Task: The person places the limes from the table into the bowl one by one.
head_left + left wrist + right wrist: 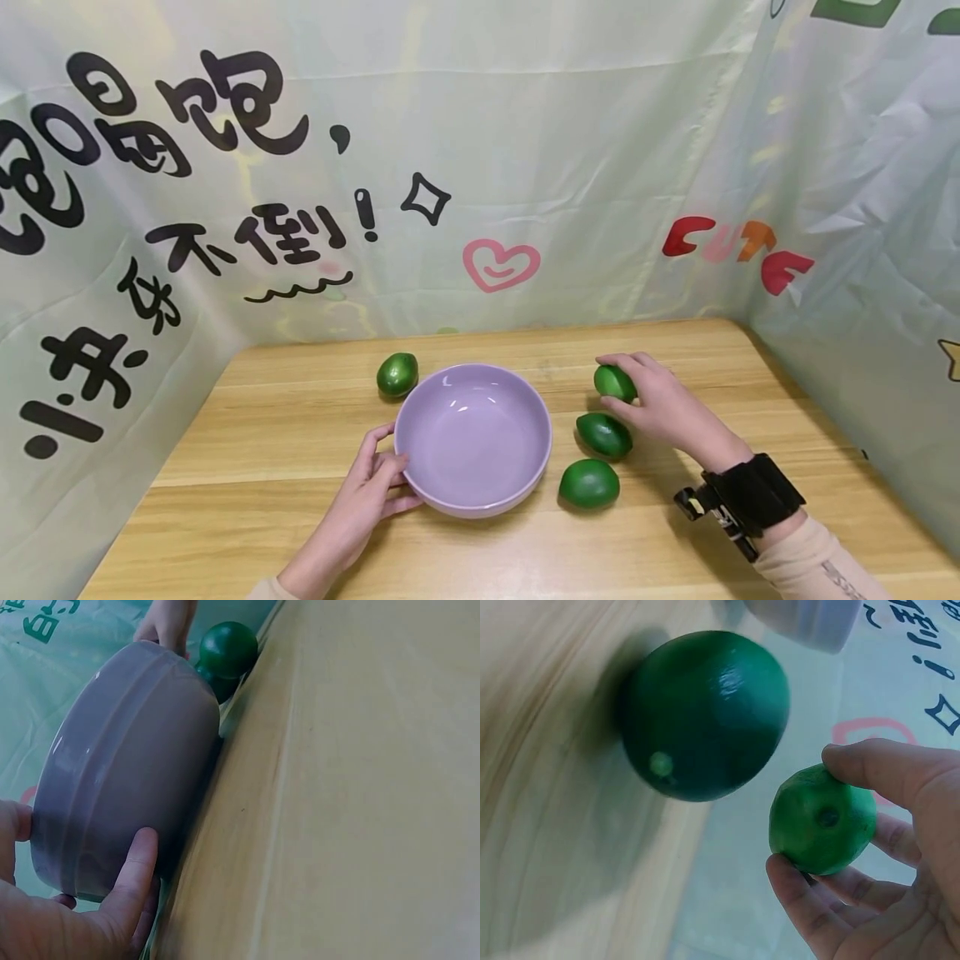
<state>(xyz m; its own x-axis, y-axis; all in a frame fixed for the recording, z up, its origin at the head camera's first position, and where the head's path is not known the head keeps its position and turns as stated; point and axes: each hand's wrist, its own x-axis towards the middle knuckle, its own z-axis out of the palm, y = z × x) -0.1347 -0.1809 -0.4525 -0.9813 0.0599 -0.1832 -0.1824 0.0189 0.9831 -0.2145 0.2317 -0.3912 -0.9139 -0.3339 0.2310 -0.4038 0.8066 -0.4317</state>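
Note:
A lilac bowl (472, 442) stands on the table with nothing inside it. My left hand (356, 500) grips its left side, thumb at the rim and fingers against the outer wall, as the left wrist view shows. My right hand (660, 400) holds a green lime (615, 382) between thumb and fingertips, to the right of the bowl. In the right wrist view, this lime (821, 819) sits within the curled fingers. Two darker limes, one (604, 435) just below the hand and another (589, 484) nearer the front, lie right of the bowl.
One more lime (397, 375) lies behind the bowl's left side. The wooden table (262, 450) is enclosed at the back and sides by a pale printed cloth (585, 167). A black strap with a camera mount (750, 496) sits on the right wrist.

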